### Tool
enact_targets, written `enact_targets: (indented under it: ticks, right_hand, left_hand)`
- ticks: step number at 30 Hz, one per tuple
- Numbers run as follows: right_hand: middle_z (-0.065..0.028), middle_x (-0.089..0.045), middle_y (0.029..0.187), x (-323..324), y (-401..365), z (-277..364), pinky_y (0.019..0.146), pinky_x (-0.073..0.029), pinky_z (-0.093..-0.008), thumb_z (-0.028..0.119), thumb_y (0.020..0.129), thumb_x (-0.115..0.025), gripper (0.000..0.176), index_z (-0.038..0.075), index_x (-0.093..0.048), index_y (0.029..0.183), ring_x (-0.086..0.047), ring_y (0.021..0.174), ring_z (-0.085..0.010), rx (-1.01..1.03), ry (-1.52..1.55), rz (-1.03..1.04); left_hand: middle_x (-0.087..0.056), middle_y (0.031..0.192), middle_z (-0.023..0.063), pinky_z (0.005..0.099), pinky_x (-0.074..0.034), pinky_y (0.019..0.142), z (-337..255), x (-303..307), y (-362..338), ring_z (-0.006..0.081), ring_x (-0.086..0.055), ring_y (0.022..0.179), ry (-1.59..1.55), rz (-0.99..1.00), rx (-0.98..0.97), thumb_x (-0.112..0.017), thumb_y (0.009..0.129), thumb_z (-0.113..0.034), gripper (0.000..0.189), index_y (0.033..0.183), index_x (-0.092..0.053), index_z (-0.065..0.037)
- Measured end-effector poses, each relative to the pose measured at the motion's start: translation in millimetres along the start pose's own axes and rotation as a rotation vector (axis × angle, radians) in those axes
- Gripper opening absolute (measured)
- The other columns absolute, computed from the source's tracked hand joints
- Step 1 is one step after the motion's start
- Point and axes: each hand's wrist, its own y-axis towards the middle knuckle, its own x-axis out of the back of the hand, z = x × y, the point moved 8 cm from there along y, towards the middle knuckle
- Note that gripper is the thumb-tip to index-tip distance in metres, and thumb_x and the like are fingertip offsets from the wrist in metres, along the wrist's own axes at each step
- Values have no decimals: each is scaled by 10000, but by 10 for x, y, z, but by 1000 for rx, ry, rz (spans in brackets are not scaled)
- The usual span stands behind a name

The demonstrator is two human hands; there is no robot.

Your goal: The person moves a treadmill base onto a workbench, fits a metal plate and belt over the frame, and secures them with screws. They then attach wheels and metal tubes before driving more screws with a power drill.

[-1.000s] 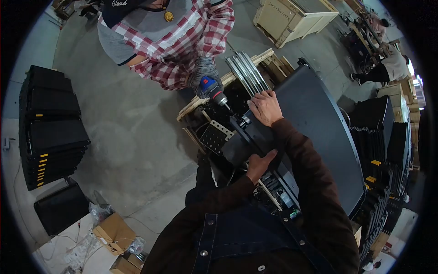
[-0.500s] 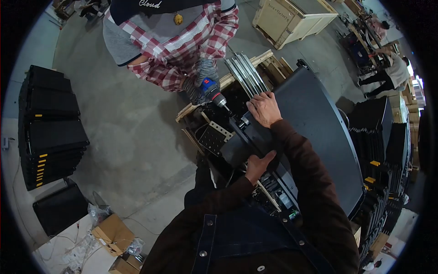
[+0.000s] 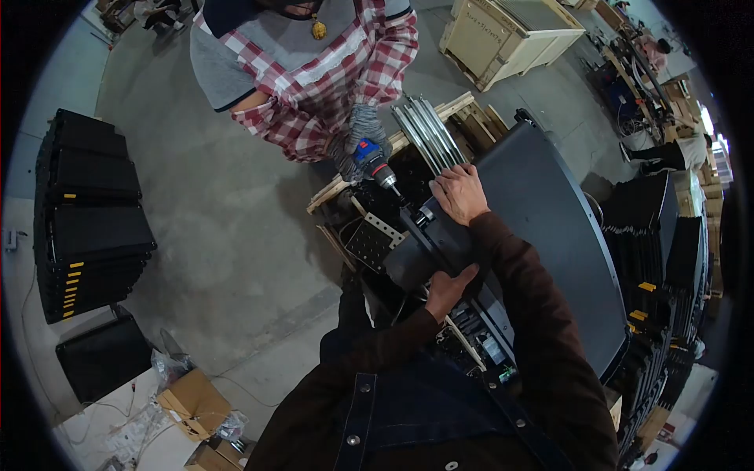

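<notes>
A large dark grey curved panel lies tilted over a machine frame with exposed parts. My right hand rests at its upper left edge, fingers bent over that edge beside a small shiny metal fitting. Lower down, my left hand grips a dark grey cover piece, thumb on top and fingers hidden beneath. A co-worker in grey knit gloves holds a blue cordless drill, its bit pointing down at the end of a black bar close to my right hand.
Several metal tubes lie on wooden framing behind the panel. A wooden crate stands farther back. Stacked black panels stand left and right. An open cardboard box sits at lower left, and a circuit board shows below the panel.
The whole view has shifted slightly. The drill stays at the bar's end and both my hands keep their places. A person at the far right has bent lower.
</notes>
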Motion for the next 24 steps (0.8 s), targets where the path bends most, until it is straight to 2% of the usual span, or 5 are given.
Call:
enact_targets:
  ticks: [3,7,15,20,24]
  right_hand:
    - [-51,-639,871,3,-2,-7,953,-380,-419,266,975,-529,266,87,-715,913,-585,917,-241,-3,2,-5]
    - [-51,-638,871,-12,12,-15,955,-382,-421,268,975,-530,269,84,-718,917,-587,916,-240,-1,4,16]
    - [-52,-643,880,4,7,-15,961,-379,-422,264,974,-538,263,80,-716,918,-589,925,-240,-3,17,2]
    - [-66,-624,899,-9,14,-2,939,-363,-412,239,958,-517,248,68,-697,939,-565,927,-249,12,12,28]
    - [-60,-627,882,9,32,13,937,-372,-412,249,967,-521,257,72,-704,928,-570,917,-245,11,-8,53]
  left_hand:
    - [-391,524,-68,313,-257,495,24,3,-4,39,-358,516,20,10,89,-782,874,-438,639,470,-424,-96]
    - [-416,528,-65,314,-278,499,79,10,13,45,-375,518,49,20,107,-783,871,-442,638,471,-428,-95]
    - [-502,601,-61,297,-345,548,58,2,17,45,-423,581,11,40,73,-789,868,-434,519,563,-584,-67]
    - [-502,605,-59,296,-352,555,246,11,131,39,-422,586,11,36,56,-793,870,-432,522,560,-583,-68]
    - [-467,585,-70,298,-342,541,50,13,6,40,-403,571,34,19,73,-795,868,-445,573,521,-524,-79]
